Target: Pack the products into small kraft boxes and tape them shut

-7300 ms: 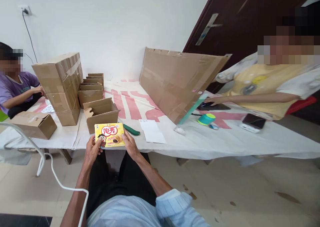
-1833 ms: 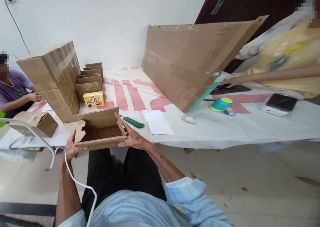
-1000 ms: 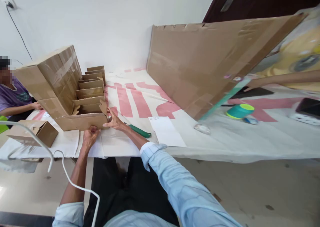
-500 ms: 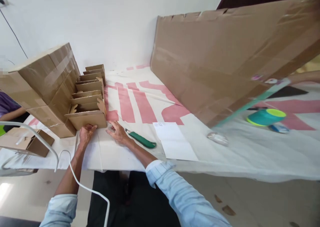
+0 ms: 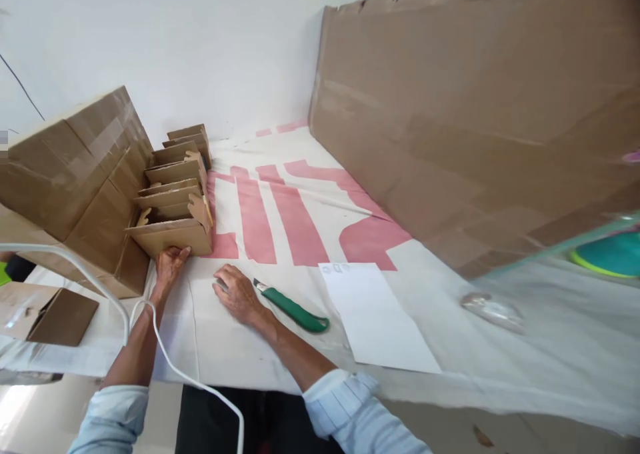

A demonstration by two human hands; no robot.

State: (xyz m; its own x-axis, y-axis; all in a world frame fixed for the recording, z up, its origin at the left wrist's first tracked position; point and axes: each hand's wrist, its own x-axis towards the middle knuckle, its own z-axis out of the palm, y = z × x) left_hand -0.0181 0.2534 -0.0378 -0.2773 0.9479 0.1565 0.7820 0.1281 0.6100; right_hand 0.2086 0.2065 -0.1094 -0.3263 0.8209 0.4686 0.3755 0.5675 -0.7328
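A small open cardboard box [image 5: 170,235] stands at the front of a row of like boxes [image 5: 175,174] on the cloth-covered table [image 5: 260,347]. My left hand [image 5: 169,265] rests against the front wall of that box, fingers bent and touching the cardboard. My right hand [image 5: 235,293] lies palm down on the cloth a little to the right, fingers loosely spread, holding nothing. A green utility knife [image 5: 293,305] lies just right of that hand. A white sheet of paper [image 5: 375,315] lies further right.
Taped cardboard cartons [image 5: 70,174] are stacked at the left of the row. A large flat cardboard sheet [image 5: 475,114] leans across the right. A small brown box [image 5: 45,314] sits at the left table edge. A white cable [image 5: 165,367] crosses my left arm. A teal lid [image 5: 607,254] shows at far right.
The open box went from my lap to the front of the row on the table. My right hand came off it and settled on the cloth. The view has moved closer.
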